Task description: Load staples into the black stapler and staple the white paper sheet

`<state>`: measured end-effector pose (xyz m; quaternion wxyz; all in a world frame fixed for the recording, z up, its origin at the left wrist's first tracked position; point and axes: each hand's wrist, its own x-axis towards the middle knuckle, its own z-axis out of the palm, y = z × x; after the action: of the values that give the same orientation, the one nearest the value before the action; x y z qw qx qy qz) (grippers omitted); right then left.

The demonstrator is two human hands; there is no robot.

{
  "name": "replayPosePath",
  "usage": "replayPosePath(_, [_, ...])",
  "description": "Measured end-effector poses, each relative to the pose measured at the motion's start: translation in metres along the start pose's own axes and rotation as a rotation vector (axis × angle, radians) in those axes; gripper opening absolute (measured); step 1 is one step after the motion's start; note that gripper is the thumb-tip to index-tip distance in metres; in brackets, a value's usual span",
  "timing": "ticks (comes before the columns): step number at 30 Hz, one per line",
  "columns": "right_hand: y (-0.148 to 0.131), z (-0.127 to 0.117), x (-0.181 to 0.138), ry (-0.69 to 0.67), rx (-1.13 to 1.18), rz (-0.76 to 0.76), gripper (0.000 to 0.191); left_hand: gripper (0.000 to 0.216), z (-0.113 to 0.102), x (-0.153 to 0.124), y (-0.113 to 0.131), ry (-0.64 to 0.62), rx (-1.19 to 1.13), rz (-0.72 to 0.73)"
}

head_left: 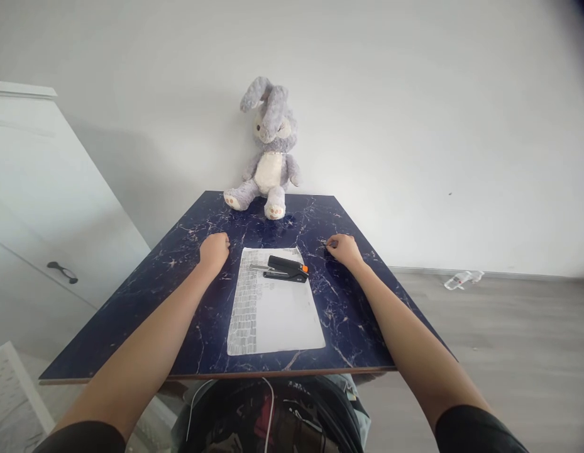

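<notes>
My left hand (pixel 214 250) rests as a closed fist on the dark blue marble-patterned table (pixel 173 277), just left of a sheet of paper (pixel 282 311). A black stapler (pixel 286 268) with an orange tip lies across the top of the paper. My right hand (pixel 344 248) lies on the table to the right of the stapler, its fingers pinched on a small thin object (pixel 323 242) that I cannot make out.
A grey and white plush rabbit (pixel 269 151) sits at the table's far edge against the white wall. A white cabinet (pixel 41 207) with a dark handle stands on the left. An empty plastic bottle (pixel 462 279) lies on the grey floor at right.
</notes>
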<state>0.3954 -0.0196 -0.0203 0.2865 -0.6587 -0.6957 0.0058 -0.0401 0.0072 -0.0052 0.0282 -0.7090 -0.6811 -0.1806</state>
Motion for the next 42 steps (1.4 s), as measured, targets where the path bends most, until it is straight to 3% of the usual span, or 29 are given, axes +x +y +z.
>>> replayPosePath(3, [-0.005, -0.001, -0.001, 0.052, 0.015, -0.066, 0.019, 0.01, -0.002, -0.002, 0.007, 0.073, -0.113, 0.008])
replayPosePath(8, [-0.01, -0.002, -0.002, 0.157, 0.075, -0.168, 0.018, 0.003, 0.003, -0.01, 0.034, 0.149, -0.784, 0.121])
replayPosePath(11, [-0.015, -0.002, -0.003, 0.172, 0.126, -0.245, 0.018, 0.012, 0.008, -0.017, 0.049, 0.063, -1.015, 0.11])
replayPosePath(15, [-0.039, -0.002, -0.011, 0.158, 0.306, -0.282, 0.021, 0.029, 0.007, -0.024, 0.057, -0.166, -1.203, 0.12])
replayPosePath(18, [-0.071, -0.003, -0.023, 0.082, 0.485, -0.293, 0.032, 0.034, -0.004, -0.027, 0.057, -0.215, -1.08, 0.278])
replayPosePath(23, [-0.115, -0.006, -0.044, -0.209, 0.486, -0.587, 0.037, 0.028, -0.024, -0.032, 0.057, -0.114, -0.67, 0.539])
replayPosePath(27, [-0.124, -0.002, -0.053, -0.312, 0.282, -0.641, 0.044, 0.03, -0.03, -0.035, 0.057, -0.259, -0.628, 0.514])
replayPosePath(30, [-0.123, 0.001, -0.053, -0.344, 0.261, -0.628, 0.043, 0.033, -0.033, -0.038, 0.057, -0.359, -0.648, 0.491])
replayPosePath(35, [-0.121, 0.002, -0.052, -0.343, 0.271, -0.645, 0.043, 0.017, -0.041, -0.045, 0.063, -0.368, -0.628, 0.522])
replayPosePath(42, [-0.119, 0.003, -0.051, -0.34, 0.28, -0.648, 0.042, 0.014, -0.041, -0.046, 0.062, -0.433, -0.596, 0.549])
